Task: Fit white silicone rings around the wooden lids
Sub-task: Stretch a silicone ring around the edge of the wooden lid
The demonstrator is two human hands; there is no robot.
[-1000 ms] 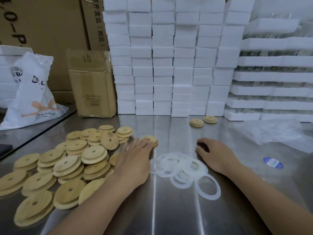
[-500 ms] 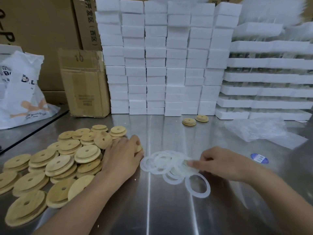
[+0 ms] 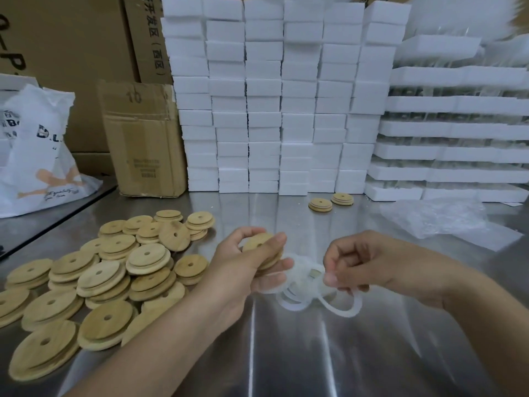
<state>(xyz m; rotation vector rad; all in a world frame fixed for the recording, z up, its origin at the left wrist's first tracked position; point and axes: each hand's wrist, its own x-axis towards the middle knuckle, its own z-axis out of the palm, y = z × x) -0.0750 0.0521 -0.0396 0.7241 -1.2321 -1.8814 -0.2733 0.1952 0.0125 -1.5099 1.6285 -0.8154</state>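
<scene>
My left hand [image 3: 243, 267] grips a round wooden lid [image 3: 257, 242] lifted above the steel table, fingers curled round its edge. My right hand [image 3: 355, 262] pinches a white silicone ring [image 3: 303, 270] between thumb and fingertips, just right of the lid. Beneath both hands lies a small heap of white rings [image 3: 340, 306] on the table. A big pile of wooden lids with centre holes [image 3: 94, 276] covers the table's left part.
Two lids [image 3: 330, 202] lie far back by stacked white foam blocks [image 3: 274, 110]. A cardboard box [image 3: 143, 138] and a white bag [image 3: 37, 156] stand at the back left. Clear plastic wrap [image 3: 440, 219] lies at the right on the steel table [image 3: 286, 353].
My left hand picked a lid from the pile's edge and raised it. My right hand took a ring from the heap and lifted it toward the lid.
</scene>
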